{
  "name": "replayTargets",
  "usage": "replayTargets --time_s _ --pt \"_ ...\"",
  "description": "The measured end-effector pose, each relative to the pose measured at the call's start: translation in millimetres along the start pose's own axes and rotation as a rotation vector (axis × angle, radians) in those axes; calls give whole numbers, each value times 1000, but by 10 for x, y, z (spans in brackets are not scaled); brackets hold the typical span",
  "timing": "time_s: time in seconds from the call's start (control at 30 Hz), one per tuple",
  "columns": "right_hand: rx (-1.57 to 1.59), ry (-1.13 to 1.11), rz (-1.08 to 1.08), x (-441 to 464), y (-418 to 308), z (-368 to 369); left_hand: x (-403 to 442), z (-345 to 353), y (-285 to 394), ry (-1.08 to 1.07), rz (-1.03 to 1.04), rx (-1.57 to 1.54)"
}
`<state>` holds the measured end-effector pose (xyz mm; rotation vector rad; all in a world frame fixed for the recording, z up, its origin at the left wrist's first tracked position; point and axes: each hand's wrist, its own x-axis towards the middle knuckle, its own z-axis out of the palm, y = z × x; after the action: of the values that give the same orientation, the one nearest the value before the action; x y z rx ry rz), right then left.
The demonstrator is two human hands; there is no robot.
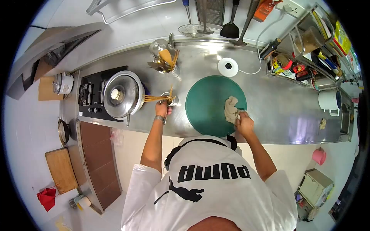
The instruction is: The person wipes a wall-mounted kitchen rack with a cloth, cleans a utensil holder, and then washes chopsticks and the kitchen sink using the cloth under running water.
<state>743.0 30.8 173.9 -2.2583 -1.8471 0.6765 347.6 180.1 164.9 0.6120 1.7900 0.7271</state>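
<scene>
right hand (245, 124) closed on the near end of a beige cloth (231, 109); fingers partly hidden by the fabric. cloth lies on the right part of a green round board (206, 104), which sits flat on the steel desk (275, 96). from the right hand the cloth extends away from the body and slightly left; its long axis runs roughly near to far. right hand clearly the nearer; left hand (162, 109) is well apart, beyond the board's left edge, at a metal cup (175, 101) and wooden chopsticks (151, 98) that point left toward a lidded pot (131, 82). left fingers are bent there, but cannot tell whether they grip cup, chopsticks or both. cloth appearance: crumpled, bunched into folds, dull, limp, ragged in outline. board: plain dark green, bare across its left and middle; a white round base (228, 67) stands just past its far rim.
</scene>
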Motion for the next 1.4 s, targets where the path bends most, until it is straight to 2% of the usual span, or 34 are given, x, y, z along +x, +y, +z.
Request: replayTargets --time_s 0.07,0.1,0.17,0.2,0.23,0.3,0.37,0.43,0.47,0.53,0.67,0.73,0.77,0.83,0.87,0.93,0.97,1.07,1.13,1.27,1.33,1.37,1.4 --pt "96 205 -58 -43 -8 15 -8 -15 21 1 3 -4" --pt "97 191 -51 -52 -41 15 -33 -37 19 -1 19 -6" --pt "1022 19 143 40 -91 -14 -87 -73 56 7 50 -56" --pt "1234 -12 230 66 -168 -92 -104 -109 75 -22 38 -50" --pt "1234 -12 233 106 -258 -177 -137 -140 98 -49 26 -44" --pt "1433 -46 243 205 -465 -368 -206 -152 136 -72 28 -10" --pt "1522 -99 237 264 -737 -613 -287 -114 153 -155 116 41" --pt "1609 -195 104 315 -934 -781 -344 -49 143 -209 108 -54" --pt "1609 -193 105 326 -1033 -872 -373 -19 140 -261 101 -149" --pt "1727 -262 -33 345 -1198 -1038 -467 69 197 -292 108 -144" --pt "1801 -316 -188 366 -1376 -1219 -603 229 270 -347 109 -93" --pt "1659 -380 -382 358 -1473 -1291 -750 296 389 -378 128 -22" --pt "1660 -373 -380 372 -1531 -1314 -798 321 417 -382 129 -18" --pt "1045 -362 -746 444 -1643 -1340 -916 374 498 -455 177 -35" --pt "1045 -358 -745 499 -1690 -1290 -997 374 540 -494 196 -86" --pt "679 62 -1074 594 -1778 -1129 -1102 371 638 -559 200 -93" --pt "677 68 -1073 613 -1811 -1099 -1153 380 687 -620 203 -106" --pt "623 98 -1006 627 -1906 -999 -1371 429 840 -565 163 -145" --pt "678 176 -850 653 -1946 -928 -1416 436 910 -519 136 -132" --pt "765 172 -824 740 -2011 -987 -1409 376 987 -579 225 -3" --pt "970 -104 -634 754 -2032 -1088 -1489 373 1119 -611 242 44" --pt "972 -99 -630 833 -2007 -1011 -1551 363 1203 -578 342 248" --pt "1045 -202 -629 973 -1961 -863 -1597 364 1271 -538 441 450"
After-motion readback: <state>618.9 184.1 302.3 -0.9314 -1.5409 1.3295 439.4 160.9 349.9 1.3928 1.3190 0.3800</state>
